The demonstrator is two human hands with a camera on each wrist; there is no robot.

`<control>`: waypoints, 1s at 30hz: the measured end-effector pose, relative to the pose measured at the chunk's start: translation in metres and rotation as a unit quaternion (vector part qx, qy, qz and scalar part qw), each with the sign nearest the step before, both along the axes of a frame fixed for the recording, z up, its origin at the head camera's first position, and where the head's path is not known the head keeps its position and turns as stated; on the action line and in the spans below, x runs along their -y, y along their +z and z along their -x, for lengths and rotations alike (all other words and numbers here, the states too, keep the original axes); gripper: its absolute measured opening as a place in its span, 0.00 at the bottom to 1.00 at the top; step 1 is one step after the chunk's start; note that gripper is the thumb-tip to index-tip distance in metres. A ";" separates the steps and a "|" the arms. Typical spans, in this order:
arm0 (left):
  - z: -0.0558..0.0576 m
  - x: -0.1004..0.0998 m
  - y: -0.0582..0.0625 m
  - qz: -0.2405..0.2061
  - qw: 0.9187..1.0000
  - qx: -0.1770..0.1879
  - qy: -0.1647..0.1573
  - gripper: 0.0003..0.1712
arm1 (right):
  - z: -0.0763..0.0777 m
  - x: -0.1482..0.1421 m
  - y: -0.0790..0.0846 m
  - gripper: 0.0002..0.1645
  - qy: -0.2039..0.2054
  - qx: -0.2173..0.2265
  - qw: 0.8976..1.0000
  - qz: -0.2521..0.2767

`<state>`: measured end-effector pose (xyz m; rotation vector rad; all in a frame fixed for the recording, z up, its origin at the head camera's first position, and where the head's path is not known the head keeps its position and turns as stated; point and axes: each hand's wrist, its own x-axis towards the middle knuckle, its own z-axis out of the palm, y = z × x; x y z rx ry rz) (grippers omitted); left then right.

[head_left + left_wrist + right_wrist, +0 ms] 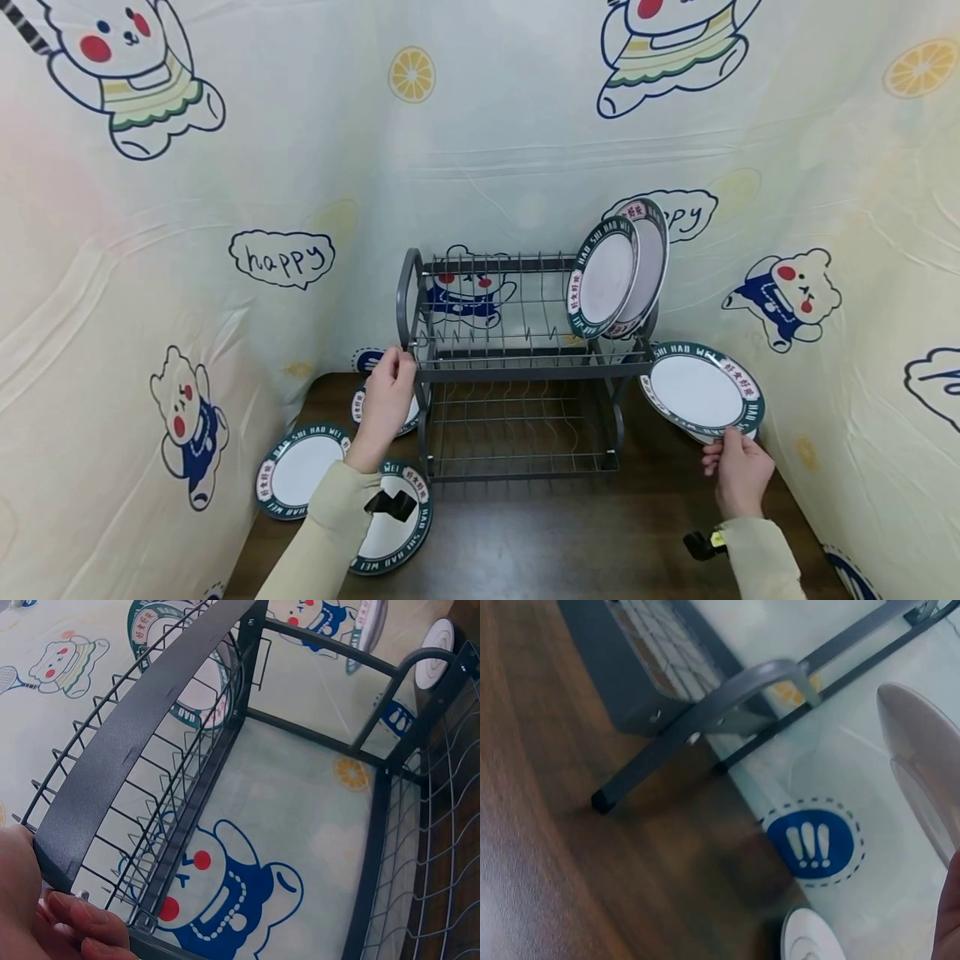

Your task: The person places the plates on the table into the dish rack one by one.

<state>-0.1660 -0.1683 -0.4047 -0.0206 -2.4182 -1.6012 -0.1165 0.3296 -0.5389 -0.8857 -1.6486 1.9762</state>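
My left hand [384, 396] grips the left end of the dark two-tier dish rack [525, 373]; in the left wrist view its fingers [90, 922] curl at the corner of the rack's frame. My right hand [741, 475] pinches the near rim of a white plate [697, 390] with a green lettered border, raised beside the rack's right end. The right wrist view catches this plate [922, 765] from below, at the right edge. Two similar plates, a front one [603, 279] and a rear one [652, 258], stand upright at the right of the top tier.
Left of the rack lie more plates: one [300, 471] at the far left, one [393, 525] nearer, another [408, 417] partly behind my left hand. A plate [810, 937] rests low on the right. Printed cloth [510, 167] surrounds the brown table [540, 533].
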 end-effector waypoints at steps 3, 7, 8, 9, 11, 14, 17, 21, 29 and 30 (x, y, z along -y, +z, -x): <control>0.001 0.000 -0.001 0.000 1.000 0.001 -0.001 0.16 | -0.002 0.001 0.006 0.26 -0.001 -0.006 1.000 0.009; 0.002 0.000 -0.001 0.001 1.000 0.001 -0.002 0.16 | -0.004 0.004 0.015 0.26 -0.007 -0.020 1.000 0.017; 0.002 0.000 -0.001 0.002 1.000 0.000 -0.002 0.16 | -0.005 0.004 0.017 0.26 -0.010 -0.023 1.000 0.018; 0.002 0.000 -0.001 0.003 1.000 0.000 -0.002 0.15 | -0.006 0.005 0.019 0.26 -0.013 -0.026 0.999 0.017; 0.001 0.001 -0.001 0.004 1.000 -0.001 -0.002 0.15 | -0.008 0.006 0.024 0.26 -0.017 -0.030 0.999 0.012; 0.001 0.001 -0.001 0.005 1.000 -0.002 -0.002 0.16 | -0.010 0.008 0.030 0.26 -0.019 -0.033 0.999 0.003; 0.002 0.000 -0.001 0.005 1.000 -0.003 0.000 0.16 | -0.013 0.009 0.037 0.26 -0.021 -0.042 0.999 0.000; 0.002 0.000 -0.001 0.006 1.000 -0.003 0.001 0.16 | -0.017 0.010 0.045 0.26 -0.022 -0.051 0.998 0.007; 0.001 0.000 -0.002 0.004 1.000 -0.002 0.000 0.16 | -0.024 0.009 0.058 0.27 -0.024 -0.049 0.998 0.020; 0.001 0.000 -0.002 0.004 1.000 -0.002 0.000 0.16 | -0.024 0.009 0.059 0.27 -0.025 -0.048 0.998 0.020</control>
